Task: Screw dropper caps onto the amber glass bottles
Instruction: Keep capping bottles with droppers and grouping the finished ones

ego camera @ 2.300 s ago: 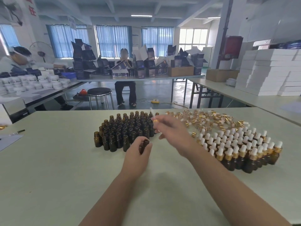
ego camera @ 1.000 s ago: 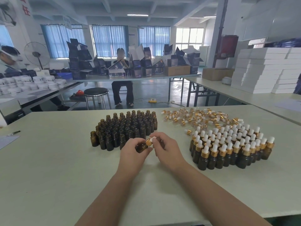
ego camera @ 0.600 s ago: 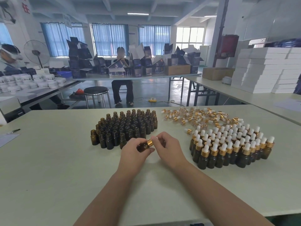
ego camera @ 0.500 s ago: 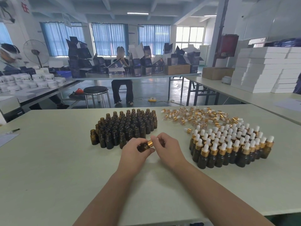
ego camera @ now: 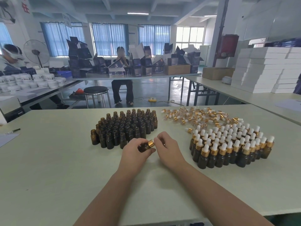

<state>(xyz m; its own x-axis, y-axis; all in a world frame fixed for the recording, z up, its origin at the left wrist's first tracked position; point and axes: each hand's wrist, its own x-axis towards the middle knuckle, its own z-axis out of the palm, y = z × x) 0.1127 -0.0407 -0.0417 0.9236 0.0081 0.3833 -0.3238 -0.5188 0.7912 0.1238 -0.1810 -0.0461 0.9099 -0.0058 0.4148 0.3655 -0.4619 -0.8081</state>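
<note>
The left hand [ego camera: 135,152] sits just above the bench [ego camera: 48,168] at the middle of the near edge, its forearm coming up from the bottom of the view. Its fingers and thumb curl round a small amber bottle [ego camera: 143,147], which lies tilted with its neck pointing right. The right hand [ego camera: 169,150] meets it from the right, forearm angled in from the lower right corner. Its thumb and fingertips [ego camera: 157,140] are closed on the gold dropper cap [ego camera: 151,143] seated on the bottle's neck, and the cap's bulb is hidden under the fingers. Both wrists are low and the knuckles face the camera. Just beyond the left hand stands a tight cluster of uncapped bottles [ego camera: 127,126], upright and touching one another. To the right of the right hand, a similar cluster of capped bottles [ego camera: 231,144] stands upright, white bulbs on top. Beyond those, at the far right part of the bench, loose dropper caps [ego camera: 200,116] lie scattered on their sides. At the bench's left edge lie a pen [ego camera: 12,130] and a sheet of paper [ego camera: 6,139]. Farther off, a black stool [ego camera: 96,91] stands on the floor, a seated person [ego camera: 122,79] works behind dark cartons, and stacked white boxes [ego camera: 267,69] fill a bench at right.
</note>
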